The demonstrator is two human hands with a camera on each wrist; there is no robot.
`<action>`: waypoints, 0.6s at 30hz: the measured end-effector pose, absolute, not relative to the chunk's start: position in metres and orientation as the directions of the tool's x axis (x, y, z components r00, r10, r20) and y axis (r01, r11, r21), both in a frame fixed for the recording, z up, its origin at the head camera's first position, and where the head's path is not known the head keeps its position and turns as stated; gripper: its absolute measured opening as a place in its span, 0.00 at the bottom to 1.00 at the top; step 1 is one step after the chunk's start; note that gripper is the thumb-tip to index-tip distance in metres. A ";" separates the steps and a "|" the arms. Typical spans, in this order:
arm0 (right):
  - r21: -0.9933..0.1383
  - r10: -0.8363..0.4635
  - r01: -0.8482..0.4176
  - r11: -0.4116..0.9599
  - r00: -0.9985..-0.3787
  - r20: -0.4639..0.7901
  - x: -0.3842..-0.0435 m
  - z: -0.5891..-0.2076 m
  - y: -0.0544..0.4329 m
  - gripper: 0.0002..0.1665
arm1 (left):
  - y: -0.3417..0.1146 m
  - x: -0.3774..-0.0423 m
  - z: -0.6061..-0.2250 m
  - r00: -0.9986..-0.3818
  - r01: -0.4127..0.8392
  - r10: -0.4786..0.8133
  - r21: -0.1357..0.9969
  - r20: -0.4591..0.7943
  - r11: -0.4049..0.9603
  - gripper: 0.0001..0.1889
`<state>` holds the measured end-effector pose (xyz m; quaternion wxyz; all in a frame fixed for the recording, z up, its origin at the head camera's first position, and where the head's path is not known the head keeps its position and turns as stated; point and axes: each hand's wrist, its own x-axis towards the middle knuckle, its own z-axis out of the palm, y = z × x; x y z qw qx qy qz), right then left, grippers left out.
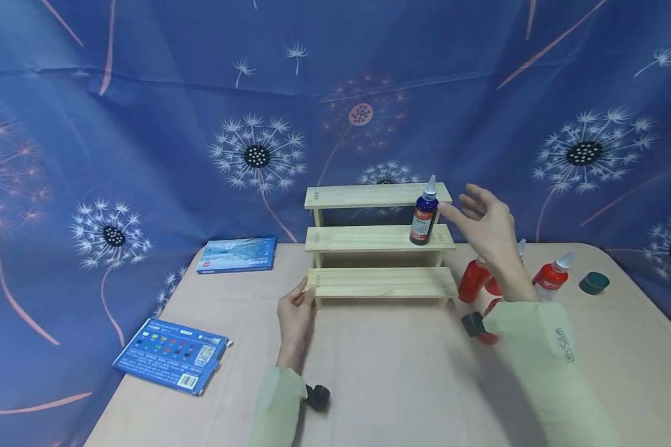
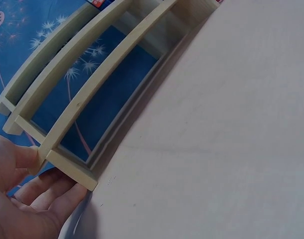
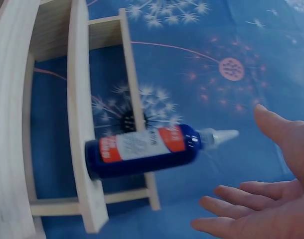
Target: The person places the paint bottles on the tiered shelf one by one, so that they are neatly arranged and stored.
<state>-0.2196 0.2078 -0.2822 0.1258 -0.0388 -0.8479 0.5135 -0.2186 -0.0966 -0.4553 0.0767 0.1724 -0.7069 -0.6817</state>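
A three-step wooden shelf (image 1: 380, 282) stands on the table before the backdrop. On its middle step, near the right end, a dark blue squeeze bottle (image 1: 422, 222) with a silver collar and pointed clear nozzle stands upright. My right hand (image 1: 486, 226) is just right of the bottle with fingers spread; in the right wrist view a gap shows between fingers and bottle (image 3: 142, 152). With my left hand (image 1: 294, 315) I grip the left end of the lowest step. The left wrist view shows the thumb (image 2: 27, 155) above that end and the fingers underneath.
Several red bottles (image 1: 550, 278) stand right of the shelf, partly hidden by my right forearm. Farther right is a dark green round lid or jar (image 1: 594, 283). Two flat blue boxes, one at the back (image 1: 237, 254) and one nearer (image 1: 170, 356), lie on the left.
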 end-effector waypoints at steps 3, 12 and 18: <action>-0.872 0.202 -0.061 0.485 -0.963 0.180 -0.210 -0.279 0.215 0.54 | -0.096 -0.219 -0.456 -0.929 -0.140 -0.346 0.990 -0.130 0.003 0.19; -0.866 0.253 -0.005 0.500 -0.955 0.152 -0.181 -0.285 0.238 0.51 | -0.097 -0.219 -0.458 -0.935 -0.128 -0.334 0.992 -0.124 -0.010 0.19; -0.858 0.295 0.029 0.512 -0.945 0.144 -0.166 -0.300 0.253 0.47 | -0.097 -0.217 -0.456 -0.935 -0.138 -0.327 0.990 -0.134 -0.011 0.20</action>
